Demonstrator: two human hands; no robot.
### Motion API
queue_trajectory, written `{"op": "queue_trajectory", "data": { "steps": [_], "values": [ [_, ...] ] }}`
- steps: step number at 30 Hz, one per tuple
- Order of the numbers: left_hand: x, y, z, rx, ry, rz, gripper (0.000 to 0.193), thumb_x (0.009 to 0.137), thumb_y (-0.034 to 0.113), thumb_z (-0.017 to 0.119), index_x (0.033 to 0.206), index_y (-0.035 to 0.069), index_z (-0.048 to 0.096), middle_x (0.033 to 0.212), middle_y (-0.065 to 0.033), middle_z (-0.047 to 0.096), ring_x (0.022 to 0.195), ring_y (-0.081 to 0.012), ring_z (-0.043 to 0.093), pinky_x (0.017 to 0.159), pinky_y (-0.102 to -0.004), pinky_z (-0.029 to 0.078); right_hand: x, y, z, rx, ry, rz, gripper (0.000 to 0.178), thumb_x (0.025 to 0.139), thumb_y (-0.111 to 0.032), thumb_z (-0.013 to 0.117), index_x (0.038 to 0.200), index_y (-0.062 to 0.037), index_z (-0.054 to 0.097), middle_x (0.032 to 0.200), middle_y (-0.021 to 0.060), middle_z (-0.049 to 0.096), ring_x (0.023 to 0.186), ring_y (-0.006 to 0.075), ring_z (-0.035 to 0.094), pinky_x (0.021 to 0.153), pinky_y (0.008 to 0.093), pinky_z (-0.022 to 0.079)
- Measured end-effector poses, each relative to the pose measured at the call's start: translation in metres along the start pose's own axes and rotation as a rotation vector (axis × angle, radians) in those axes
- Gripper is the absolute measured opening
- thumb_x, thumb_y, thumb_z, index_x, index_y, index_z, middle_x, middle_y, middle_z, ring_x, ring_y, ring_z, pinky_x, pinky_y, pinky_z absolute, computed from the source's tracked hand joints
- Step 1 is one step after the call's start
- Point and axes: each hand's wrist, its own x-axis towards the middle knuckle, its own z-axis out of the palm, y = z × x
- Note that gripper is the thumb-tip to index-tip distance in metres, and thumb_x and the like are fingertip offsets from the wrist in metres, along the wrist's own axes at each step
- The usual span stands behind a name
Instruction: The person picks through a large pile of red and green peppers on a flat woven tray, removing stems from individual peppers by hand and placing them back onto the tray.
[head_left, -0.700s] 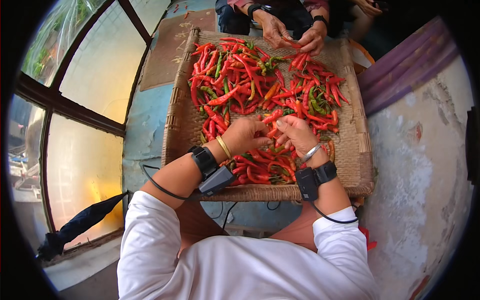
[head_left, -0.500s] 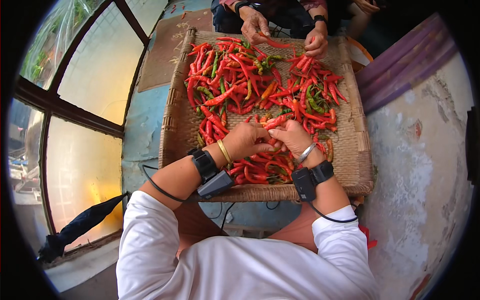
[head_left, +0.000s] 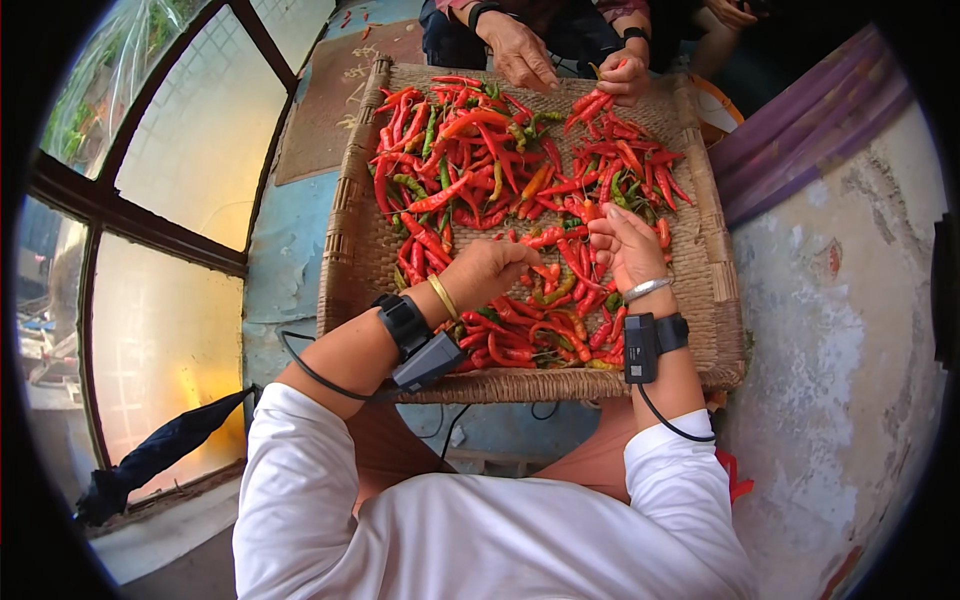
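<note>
Red, orange and green chili peppers [head_left: 470,150] lie heaped in a shallow woven basket tray [head_left: 350,220]. My left hand [head_left: 488,272] is curled closed above the near heap, knuckles up. Red peppers show just below its fingertips; whether it grips one is hidden. My right hand [head_left: 630,250] is apart from it, over the right part of the heap, with its fingers bent in and thumb side turned up. A pepper tip [head_left: 592,211] shows beside its fingertips; what the fingers hold, if anything, cannot be made out.
Across the tray, a co-worker's hand [head_left: 522,58] hangs over the far rim, and their other hand [head_left: 622,76] holds red peppers. Windows [head_left: 170,330] stand at left with a folded dark umbrella [head_left: 165,455]. A peeling wall [head_left: 830,340] and purple cloth [head_left: 810,140] are at right.
My hands were together over a red pepper; my right hand has drawn away, right and farther up. The left barely moved. The co-worker's hands have shifted, and the long pepper between them has gone from there.
</note>
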Motion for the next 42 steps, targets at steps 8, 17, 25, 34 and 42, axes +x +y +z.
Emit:
{"op": "queue_trajectory", "data": {
  "steps": [8, 17, 25, 34, 42],
  "values": [
    [-0.001, 0.0, 0.002, -0.078, -0.085, 0.105, 0.015, 0.079, 0.001, 0.052, 0.092, 0.003, 0.059, 0.082, -0.009, 0.062, 0.075, -0.0178, 0.06, 0.066, -0.0279, 0.048, -0.009, 0.018, 0.023, -0.451, -0.313, 0.071, 0.025, 0.083, -0.018, 0.056, 0.101, -0.0004, 0.055, 0.07, 0.0016, 0.057, 0.052, 0.0049, 0.051, 0.04, 0.0174, 0.04],
    [0.007, -0.057, -0.054, 0.746, 0.578, -0.166, 0.032, 0.068, 0.016, 0.064, 0.098, 0.007, 0.055, 0.099, -0.0102, 0.054, 0.094, -0.0302, 0.048, 0.083, -0.0368, 0.041, 0.002, -0.006, 0.0, 0.041, 0.071, -0.183, 0.031, 0.083, -0.017, 0.056, 0.109, -0.0019, 0.048, 0.076, 0.0064, 0.06, 0.059, 0.0088, 0.056, 0.046, 0.0204, 0.045],
    [0.008, -0.071, -0.059, 0.925, 0.203, -0.187, 0.017, 0.072, 0.021, 0.058, 0.083, 0.008, 0.06, 0.086, -0.0083, 0.058, 0.087, -0.0276, 0.052, 0.074, -0.0376, 0.044, 0.001, -0.001, -0.004, 0.104, -0.037, -0.043, 0.039, 0.085, -0.019, 0.053, 0.118, -0.0021, 0.041, 0.079, 0.0087, 0.061, 0.063, 0.0106, 0.059, 0.047, 0.0213, 0.046],
    [0.003, -0.012, -0.017, 0.306, -0.094, 0.152, 0.016, 0.078, 0.017, 0.054, 0.077, 0.0, 0.054, 0.062, -0.0174, 0.054, 0.062, -0.0339, 0.055, 0.055, -0.0413, 0.042, -0.017, 0.017, 0.037, -0.441, -0.393, 0.035, 0.026, 0.082, -0.017, 0.058, 0.101, -0.001, 0.054, 0.072, 0.0019, 0.059, 0.053, 0.0054, 0.054, 0.043, 0.0176, 0.041],
    [0.001, -0.009, -0.052, 0.592, 0.084, -0.061, 0.021, 0.078, 0.027, 0.055, 0.084, 0.008, 0.062, 0.073, -0.0127, 0.06, 0.072, -0.03, 0.058, 0.062, -0.0405, 0.046, -0.009, 0.005, 0.02, -0.332, -0.162, -0.009, 0.018, 0.082, -0.017, 0.058, 0.091, -0.0019, 0.056, 0.065, 0.0026, 0.058, 0.048, 0.0051, 0.051, 0.038, 0.0175, 0.038]
  ]
}}
